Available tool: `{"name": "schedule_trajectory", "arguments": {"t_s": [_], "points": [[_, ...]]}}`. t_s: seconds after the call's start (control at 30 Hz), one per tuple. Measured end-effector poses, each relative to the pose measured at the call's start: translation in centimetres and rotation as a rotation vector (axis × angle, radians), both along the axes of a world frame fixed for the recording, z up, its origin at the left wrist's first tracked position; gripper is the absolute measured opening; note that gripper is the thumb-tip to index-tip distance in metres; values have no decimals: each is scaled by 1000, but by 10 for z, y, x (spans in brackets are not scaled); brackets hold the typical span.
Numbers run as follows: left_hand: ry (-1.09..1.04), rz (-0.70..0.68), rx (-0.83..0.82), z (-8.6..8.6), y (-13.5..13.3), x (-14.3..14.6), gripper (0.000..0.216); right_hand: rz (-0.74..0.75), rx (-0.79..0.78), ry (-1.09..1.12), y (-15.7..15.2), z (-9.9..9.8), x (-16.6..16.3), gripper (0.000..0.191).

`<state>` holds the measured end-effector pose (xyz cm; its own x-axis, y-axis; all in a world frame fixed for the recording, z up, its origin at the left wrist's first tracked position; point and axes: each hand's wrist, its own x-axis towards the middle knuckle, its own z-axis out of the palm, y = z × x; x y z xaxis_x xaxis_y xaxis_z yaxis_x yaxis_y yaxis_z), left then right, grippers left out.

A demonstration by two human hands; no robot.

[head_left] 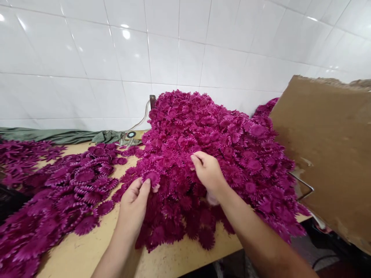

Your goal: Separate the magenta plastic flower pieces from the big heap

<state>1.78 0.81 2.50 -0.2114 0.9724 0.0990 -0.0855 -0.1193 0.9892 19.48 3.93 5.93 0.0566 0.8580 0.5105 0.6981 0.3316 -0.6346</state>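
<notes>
My left hand (137,197) pinches a round magenta fabric flower (151,178) with a fringed edge between thumb and fingers. To its right, my right hand (207,170) is closed, thumb against forefinger, over the big heap of magenta flowers (185,127). What its fingertips hold, if anything, blends into the heap behind them. The heap rises behind and around both hands, up against the wall. At the left lies a second, lower pile of like flowers (84,177), many of them overlapping in rows.
A brown board (327,154) leans at the right, beside a bent metal rod (307,189). Green cloth (66,135) runs along the back of the tan table (84,255). A small device with a round dial (131,134) and a cord sits by the white tiled wall (162,61).
</notes>
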Motion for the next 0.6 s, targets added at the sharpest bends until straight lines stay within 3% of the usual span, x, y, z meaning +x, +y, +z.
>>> {"name": "schedule_trajectory", "arguments": {"t_s": [0.13, 0.27, 0.4, 0.6], "points": [[-17, 25, -31, -3, 2, -19, 32, -41, 19, 13, 7, 2, 27, 15], [-15, 68, -71, -7, -3, -37, 28, -102, 70, -214, 2, 1, 45, 15], [-19, 188, -170, -10, -10, -54, 42, -210, 63, -319, -12, -10, 65, 19], [6, 220, -230, -7, -17, -55, 47, -261, 133, -308, -27, -9, 87, 22]]}}
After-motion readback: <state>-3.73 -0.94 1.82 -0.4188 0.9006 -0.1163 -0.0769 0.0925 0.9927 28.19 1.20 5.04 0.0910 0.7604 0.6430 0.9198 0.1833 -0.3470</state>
